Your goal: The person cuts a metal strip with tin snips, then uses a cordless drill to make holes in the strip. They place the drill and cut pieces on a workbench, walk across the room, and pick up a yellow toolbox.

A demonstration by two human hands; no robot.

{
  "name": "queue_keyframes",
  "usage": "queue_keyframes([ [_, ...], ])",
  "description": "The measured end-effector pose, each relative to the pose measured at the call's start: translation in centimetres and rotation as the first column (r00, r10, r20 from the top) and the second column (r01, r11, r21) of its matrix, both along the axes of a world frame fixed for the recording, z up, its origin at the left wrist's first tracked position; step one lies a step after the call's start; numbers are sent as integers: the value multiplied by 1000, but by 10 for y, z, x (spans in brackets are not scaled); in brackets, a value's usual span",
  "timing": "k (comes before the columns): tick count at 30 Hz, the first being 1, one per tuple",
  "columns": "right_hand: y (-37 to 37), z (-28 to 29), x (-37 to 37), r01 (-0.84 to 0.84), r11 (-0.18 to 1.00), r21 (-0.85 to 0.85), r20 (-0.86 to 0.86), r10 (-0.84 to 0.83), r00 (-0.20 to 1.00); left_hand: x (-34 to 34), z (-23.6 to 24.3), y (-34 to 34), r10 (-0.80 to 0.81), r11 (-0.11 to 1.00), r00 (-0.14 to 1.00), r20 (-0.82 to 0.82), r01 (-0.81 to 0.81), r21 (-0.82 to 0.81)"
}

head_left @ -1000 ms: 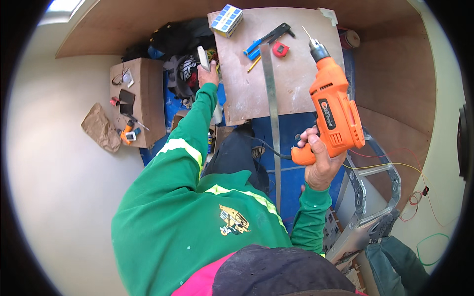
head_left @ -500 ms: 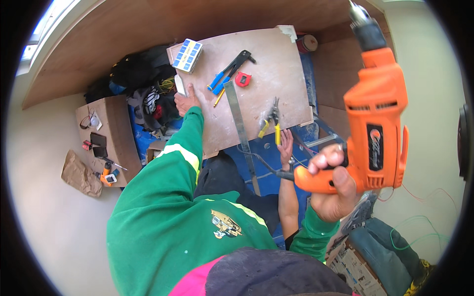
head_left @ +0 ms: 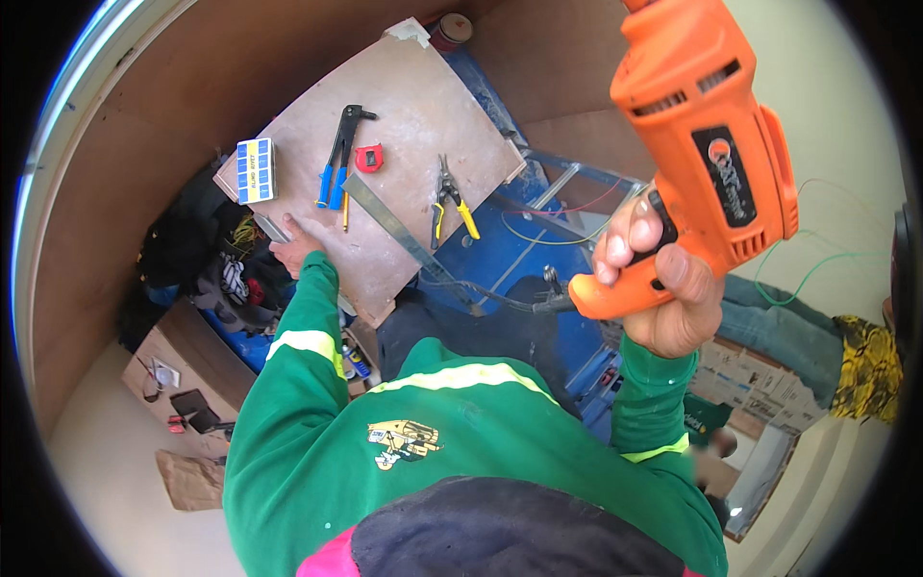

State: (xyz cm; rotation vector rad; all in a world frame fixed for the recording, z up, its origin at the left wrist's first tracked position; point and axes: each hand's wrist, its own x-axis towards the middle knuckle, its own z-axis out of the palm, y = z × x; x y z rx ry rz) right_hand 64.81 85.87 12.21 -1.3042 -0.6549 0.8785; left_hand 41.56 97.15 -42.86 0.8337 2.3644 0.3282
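The right hand (head_left: pixel 687 308) is clamped on the orange drill (head_left: pixel 687 144), held up right of the counter (head_left: pixel 423 106), while the left hand (head_left: pixel 298 248) grips a flat grey piece (head_left: pixel 269 227) at the counter's left edge, near a blue-and-white box (head_left: pixel 256 170), with yellow-handled snips (head_left: pixel 445 188) lying farther right.

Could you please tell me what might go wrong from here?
The power drill is in the right hand, fingers near its trigger; it might start accidentally. Its cord passes near the overhanging metal strip and could snag. The yellow-handled snips by the edge of the board might get knocked off.
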Motion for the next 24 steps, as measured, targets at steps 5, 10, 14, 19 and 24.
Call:
queue_keyframes([
  [5,-6,9,-11,64,998,10,43,-65,997,0,0,0,27,999,998,-58,-24,42],
  [10,-29,56,-19,122,992,-17,126,-119,985,-4,1,0,23,1000,999,23,-24,12],
  [14,-48,80,-22,50,999,19,105,-52,993,-5,-5,-2,-8,1000,1000,4,8,28],
  [19,-59,94,-19,-5,1000,-30,156,10,988,-5,-16,-7,4,996,1000,1,-4,93],
  [24,-49,85,-15,-88,987,-132,238,117,964,-8,-23,-6,21,999,998,66,-23,38],
])
